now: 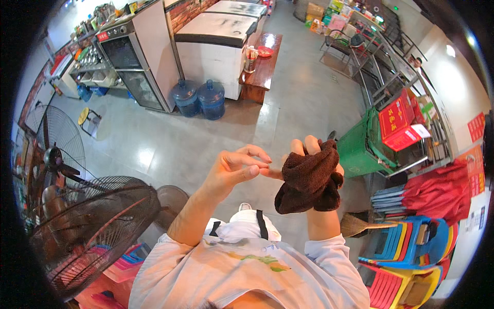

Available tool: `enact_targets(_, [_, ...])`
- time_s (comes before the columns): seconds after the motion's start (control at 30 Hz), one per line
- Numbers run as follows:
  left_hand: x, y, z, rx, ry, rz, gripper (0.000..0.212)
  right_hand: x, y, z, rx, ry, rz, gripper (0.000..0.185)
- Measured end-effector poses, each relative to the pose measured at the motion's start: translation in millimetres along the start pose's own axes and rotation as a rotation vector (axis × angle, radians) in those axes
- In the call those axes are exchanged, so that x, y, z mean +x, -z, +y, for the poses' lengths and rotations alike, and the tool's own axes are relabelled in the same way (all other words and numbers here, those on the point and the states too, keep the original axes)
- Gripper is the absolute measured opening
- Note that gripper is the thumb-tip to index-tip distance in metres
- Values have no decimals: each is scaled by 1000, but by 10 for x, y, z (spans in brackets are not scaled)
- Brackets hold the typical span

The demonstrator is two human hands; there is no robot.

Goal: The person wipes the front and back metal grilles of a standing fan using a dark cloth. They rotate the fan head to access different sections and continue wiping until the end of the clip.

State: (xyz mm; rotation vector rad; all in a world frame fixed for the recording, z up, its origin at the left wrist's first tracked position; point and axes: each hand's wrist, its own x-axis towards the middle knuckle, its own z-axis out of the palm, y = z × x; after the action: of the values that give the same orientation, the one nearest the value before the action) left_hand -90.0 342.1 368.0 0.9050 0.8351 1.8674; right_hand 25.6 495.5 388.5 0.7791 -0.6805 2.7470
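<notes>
My right hand [305,146] grips a bunched dark brown towel [307,181]. The cloth covers most of the palm, and its folds hang beside the wrist. One finger of this hand points left, out from under the towel. At that fingertip, the thumb and fingers of my left hand [241,166] come close together. Whether they pinch the fingertip or something tiny is unclear. Both hands are raised in front of my white shirt [251,266], over the grey floor [162,154].
Left stand two fans [96,231] [54,158]. Ahead are blue water bottles [211,100], a chest freezer [216,31] and a wooden bench [266,69]. On the right are a green bin [357,143], a red box [401,119], a broom [353,224] and stacked colourful chairs [409,239]. A person [417,63] is farther back.
</notes>
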Motion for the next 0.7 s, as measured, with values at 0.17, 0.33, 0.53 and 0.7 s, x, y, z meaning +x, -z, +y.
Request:
enact_targets(0.17, [574,172,-157,-52,52,10,18,313,506,-509,0,-176,-56,44])
enact_targets(0.33, [1087,364,-291,-64,-138,105,26,507,677,-684,-416,-138,253,57])
enact_targets(0.53, [1546,699,-290,-230,-195,74,25,861,1003,-773,-696,-168,278,48])
enact_targets(0.7, [1937,930,-151,-233,-169,119,13,1305,1138,-688,-968,-189,457,19])
